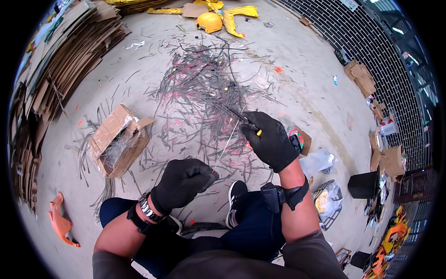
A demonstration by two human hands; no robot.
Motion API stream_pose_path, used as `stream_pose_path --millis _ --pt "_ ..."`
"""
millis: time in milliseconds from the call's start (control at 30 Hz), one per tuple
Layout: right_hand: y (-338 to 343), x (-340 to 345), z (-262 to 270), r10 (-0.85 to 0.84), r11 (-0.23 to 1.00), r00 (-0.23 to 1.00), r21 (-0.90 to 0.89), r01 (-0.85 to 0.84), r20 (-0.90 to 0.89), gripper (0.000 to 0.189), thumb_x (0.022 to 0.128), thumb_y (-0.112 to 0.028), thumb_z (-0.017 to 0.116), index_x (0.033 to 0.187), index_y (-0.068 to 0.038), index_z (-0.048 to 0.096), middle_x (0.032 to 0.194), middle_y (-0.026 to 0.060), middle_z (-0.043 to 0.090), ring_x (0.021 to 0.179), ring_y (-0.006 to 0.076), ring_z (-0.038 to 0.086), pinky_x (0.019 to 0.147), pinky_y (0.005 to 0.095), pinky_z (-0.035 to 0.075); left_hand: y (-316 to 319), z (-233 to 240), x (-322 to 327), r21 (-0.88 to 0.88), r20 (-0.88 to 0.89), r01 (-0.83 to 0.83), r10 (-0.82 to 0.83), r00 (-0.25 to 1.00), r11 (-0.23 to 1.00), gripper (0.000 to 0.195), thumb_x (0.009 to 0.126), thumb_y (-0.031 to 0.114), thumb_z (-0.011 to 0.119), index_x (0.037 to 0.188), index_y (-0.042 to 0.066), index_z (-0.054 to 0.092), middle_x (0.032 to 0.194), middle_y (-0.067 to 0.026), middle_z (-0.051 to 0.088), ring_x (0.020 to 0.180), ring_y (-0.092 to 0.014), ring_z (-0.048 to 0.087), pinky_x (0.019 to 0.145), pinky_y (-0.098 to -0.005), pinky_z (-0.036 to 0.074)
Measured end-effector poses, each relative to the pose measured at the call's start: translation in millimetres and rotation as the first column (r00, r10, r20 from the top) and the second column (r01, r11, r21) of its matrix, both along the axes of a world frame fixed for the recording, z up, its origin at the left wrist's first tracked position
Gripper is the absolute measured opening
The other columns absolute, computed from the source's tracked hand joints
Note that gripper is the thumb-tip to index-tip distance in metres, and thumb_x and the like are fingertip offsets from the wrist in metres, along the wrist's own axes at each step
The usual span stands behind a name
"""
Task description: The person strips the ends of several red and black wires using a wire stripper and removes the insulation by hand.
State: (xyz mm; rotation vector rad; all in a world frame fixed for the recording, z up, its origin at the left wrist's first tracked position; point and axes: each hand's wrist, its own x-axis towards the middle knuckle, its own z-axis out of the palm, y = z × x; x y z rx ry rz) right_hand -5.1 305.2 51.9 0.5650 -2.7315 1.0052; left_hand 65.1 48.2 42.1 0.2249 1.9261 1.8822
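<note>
My left hand [184, 183], in a black glove, pinches the lower end of a thin whitish wire [226, 145] with a bit of red at that end. The wire runs taut up to my right hand [269, 139], also gloved in black. That hand grips a dark tool with a yellow part [251, 122], whose kind is mostly hidden by the fingers. Beyond both hands a heap of cut dark cable sheathing and pinkish-red strands [204, 78] is spread over the concrete floor.
An open cardboard box [120, 141] with clear plastic film stands at left, near stacked flattened cardboard [69, 59]. An orange plastic part [60, 219] lies lower left. A yellow helmet [209, 22] is ahead. Plastic bags [317, 160] and a black bucket [363, 185] are at right.
</note>
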Motion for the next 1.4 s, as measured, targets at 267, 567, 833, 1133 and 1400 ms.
stream_pose_path --millis 267,567,833,1133,1400 --pt "9 -4 2 -0.055 0.998 0.998 -0.004 0.055 0.036 0.03 0.089 -0.014 0.068 0.115 0.002 0.065 0.1 0.021 0.068 0.089 0.0355 0.067 0.08 0.0398 0.053 -1 0 -1 0.003 -0.007 0.027 -0.027 1.0 1.0 0.016 0.086 0.009 0.068 0.095 -0.002 0.076 0.071 -0.0027 0.068 0.06 -0.006 0.056 0.055 -0.0233 0.044" --pt "44 -19 -7 -0.202 0.978 0.979 -0.05 0.201 -0.017 0.027 0.09 -0.016 0.067 0.113 -0.004 0.069 0.097 0.0173 0.071 0.085 0.0303 0.068 0.079 0.0371 0.052 0 -2 5 -0.004 -0.037 0.15 -0.15 0.988 0.989 0.015 0.089 0.009 0.07 0.096 -0.003 0.074 0.076 -0.007 0.072 0.068 -0.007 0.063 0.061 -0.0252 0.05" --pt "78 -31 -30 -0.299 0.952 0.94 -0.022 0.307 0.165 0.026 0.089 -0.024 0.068 0.108 -0.007 0.07 0.093 0.0209 0.071 0.086 0.0379 0.069 0.078 0.0428 0.053 -5 9 -10 0.01 0.029 0.064 -0.064 0.998 0.998 0.012 0.088 0.01 0.071 0.092 -0.001 0.075 0.07 -0.0016 0.069 0.056 -0.003 0.052 0.05 -0.0212 0.04" --pt "81 -39 -40 -0.193 0.981 0.93 0.059 0.184 0.313 0.031 0.091 -0.028 0.063 0.111 -0.006 0.07 0.092 0.0203 0.072 0.088 0.0358 0.069 0.08 0.0426 0.052 -10 -2 -17 0.096 0.139 -0.171 0.157 0.978 0.981 0.027 0.096 0.013 0.059 0.11 -0.008 0.067 0.066 -0.0026 0.061 0.054 -0.008 0.053 0.05 -0.0232 0.04" --pt "-14 2 -35 0.2 0.96 0.973 0.174 -0.218 0.117 0.031 0.09 -0.023 0.067 0.117 -0.009 0.068 0.108 0.0166 0.07 0.097 0.0348 0.068 0.085 0.0431 0.054 -16 -11 -27 0.313 0.129 -0.309 0.282 0.951 0.898 0.048 0.091 0.011 0.055 0.134 -0.009 0.055 0.079 -0.0082 0.066 0.062 -0.013 0.064 0.056 -0.0253 0.053"
